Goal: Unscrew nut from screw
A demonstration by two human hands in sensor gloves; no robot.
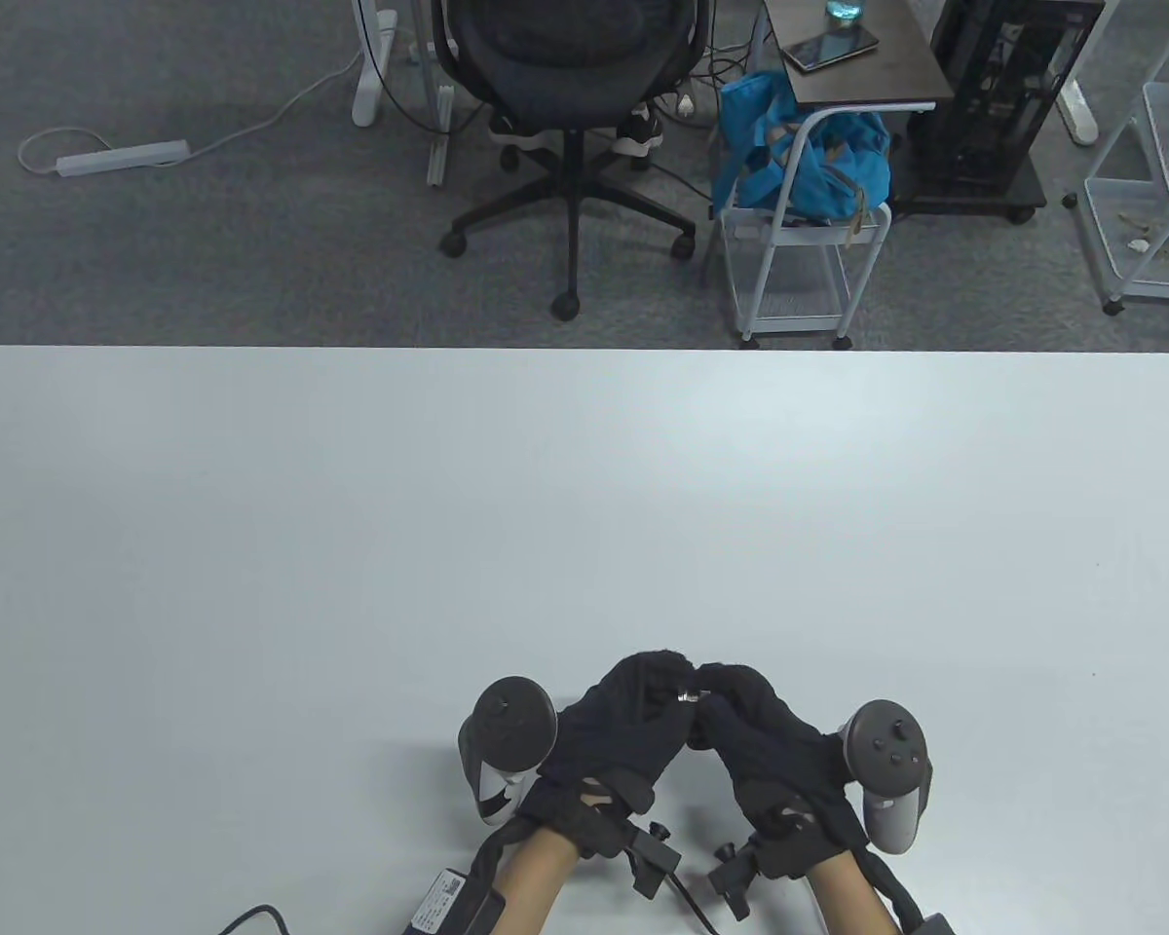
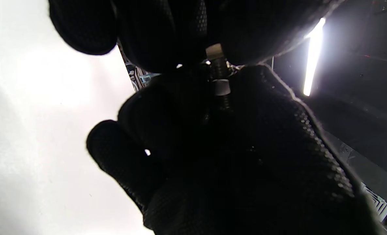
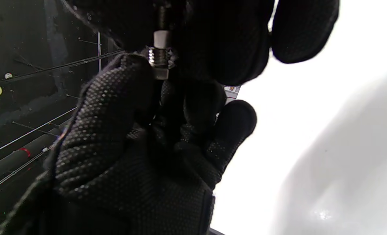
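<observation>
Currently the screw (image 1: pixel 690 695) is held off the counter (image 1: pixel 584 506), bridged between the two gloved hands near the counter's near edge. Its long axis runs roughly from one hand to the other, so neither hand is nearer; both are in contact with the assembly. The left hand (image 1: pixel 633 726) is clenched around one end and the right hand (image 1: pixel 755 730) around the other, fingertips of the two hands meeting over a small metallic glint in the table view. In the right wrist view the nut (image 3: pixel 160 58) sits on the threaded shank just beyond the thumb (image 3: pixel 115 98), with a pale end piece (image 3: pixel 161 38) beyond it. Which hand grips the nut itself and which the shank cannot be determined. The coming move is judged to be a rotation about the screw axis, one hand steadying while the other turns. Only the fingers themselves crowd the nut. Beyond the counter stand an office chair (image 1: pixel 570 88) and a blue bag (image 1: pixel 799 146), well apart from the work.
</observation>
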